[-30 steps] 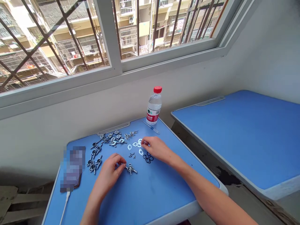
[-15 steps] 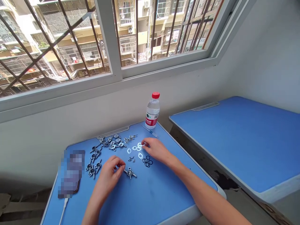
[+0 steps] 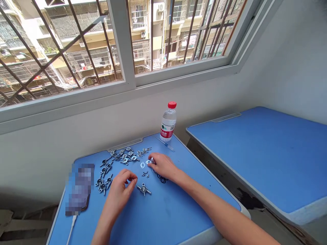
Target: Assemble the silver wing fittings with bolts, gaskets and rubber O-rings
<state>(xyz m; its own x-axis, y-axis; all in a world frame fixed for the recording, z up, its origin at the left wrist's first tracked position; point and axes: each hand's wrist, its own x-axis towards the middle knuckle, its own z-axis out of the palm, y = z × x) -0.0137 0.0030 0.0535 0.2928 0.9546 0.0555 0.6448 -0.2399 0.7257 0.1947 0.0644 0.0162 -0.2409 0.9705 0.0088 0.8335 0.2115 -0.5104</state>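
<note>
My right hand (image 3: pixel 161 165) is over the thin silver plates (image 3: pixel 142 165), its fingertips closed at one plate's edge; whether it grips it is hidden. Its wrist partly covers the black rings (image 3: pixel 162 179). My left hand (image 3: pixel 124 185) hovers at the left with thumb and forefinger pinched together; anything between them is too small to name. Just right of it, a metal part with side arms and a pin (image 3: pixel 144 189) lies on the blue table (image 3: pixel 153 217). Tiny screws (image 3: pixel 145 174) lie between my hands.
Several metal parts (image 3: pixel 125 156) and black-centred parts (image 3: pixel 104 171) lie at the back left. A phone (image 3: pixel 79 190) with a white cable is at the left edge. A screwdriver (image 3: pixel 165 144) and a water bottle (image 3: pixel 168 125) stand near the back corner. A second blue table (image 3: pixel 260 153) is at right.
My right hand has moved slightly left and towards me, now covering some plates and part of the rings. My left hand has kept its pinch. The view has shifted slightly.
</note>
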